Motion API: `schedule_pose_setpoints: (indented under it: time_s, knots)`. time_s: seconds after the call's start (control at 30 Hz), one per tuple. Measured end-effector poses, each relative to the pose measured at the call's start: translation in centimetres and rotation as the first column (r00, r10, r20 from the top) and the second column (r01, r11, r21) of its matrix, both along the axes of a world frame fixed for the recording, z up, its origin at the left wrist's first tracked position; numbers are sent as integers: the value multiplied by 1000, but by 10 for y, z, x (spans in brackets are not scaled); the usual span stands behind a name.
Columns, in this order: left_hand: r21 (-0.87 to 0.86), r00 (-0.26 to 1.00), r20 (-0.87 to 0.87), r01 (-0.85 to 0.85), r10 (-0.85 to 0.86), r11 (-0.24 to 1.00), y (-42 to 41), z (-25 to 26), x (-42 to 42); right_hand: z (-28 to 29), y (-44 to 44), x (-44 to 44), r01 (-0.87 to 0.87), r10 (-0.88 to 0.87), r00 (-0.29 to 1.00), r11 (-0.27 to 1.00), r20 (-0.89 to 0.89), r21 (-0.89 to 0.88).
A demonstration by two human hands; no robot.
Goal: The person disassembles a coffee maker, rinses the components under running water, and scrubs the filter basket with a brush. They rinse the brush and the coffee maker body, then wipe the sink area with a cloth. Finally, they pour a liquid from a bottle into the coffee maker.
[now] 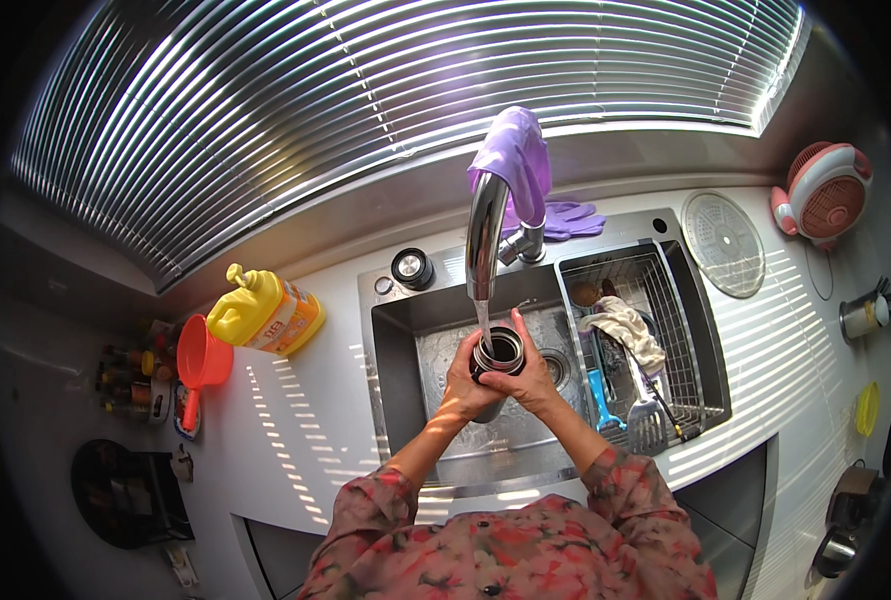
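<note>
Between my palms, above the basin of a steel sink [396, 375], stands a dark vacuum flask [490, 409] without its lid, mouth up. My left hand [460, 382] wraps its left side, and my right hand [533, 379] holds the right side with the thumb across the front. Water runs from the chrome faucet [484, 232] into the flask's mouth. A purple rubber glove [516, 154] drapes over the faucet, and another purple glove [574, 220] lies behind it. On the sink's back left rim sits a black lid [412, 268].
A wire basket [685, 337] at the sink's right holds a slotted turner [646, 427], a blue-handled tool [599, 397] and a cloth [629, 330]. Leftward are a yellow pump bottle [265, 311] and a red dipper [203, 356]. A round perforated plate [723, 244] and a pink-white fan [828, 191] stand right.
</note>
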State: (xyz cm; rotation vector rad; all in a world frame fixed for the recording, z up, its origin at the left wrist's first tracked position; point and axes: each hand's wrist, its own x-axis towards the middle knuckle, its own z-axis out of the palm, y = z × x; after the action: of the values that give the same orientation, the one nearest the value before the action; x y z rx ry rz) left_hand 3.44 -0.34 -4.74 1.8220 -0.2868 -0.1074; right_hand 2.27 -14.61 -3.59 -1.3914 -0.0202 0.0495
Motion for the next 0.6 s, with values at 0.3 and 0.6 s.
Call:
schedule_pose_setpoints:
  time_s: [0.3, 0.6]
  knots:
    - [-84, 999, -38, 17, -20, 996, 6, 5, -17, 14, -5, -5, -67, 76, 997, 949, 18, -309]
    - [137, 999, -9, -31, 33, 990, 19, 34, -15, 22, 14, -6, -54, 24, 994, 954, -106, -293]
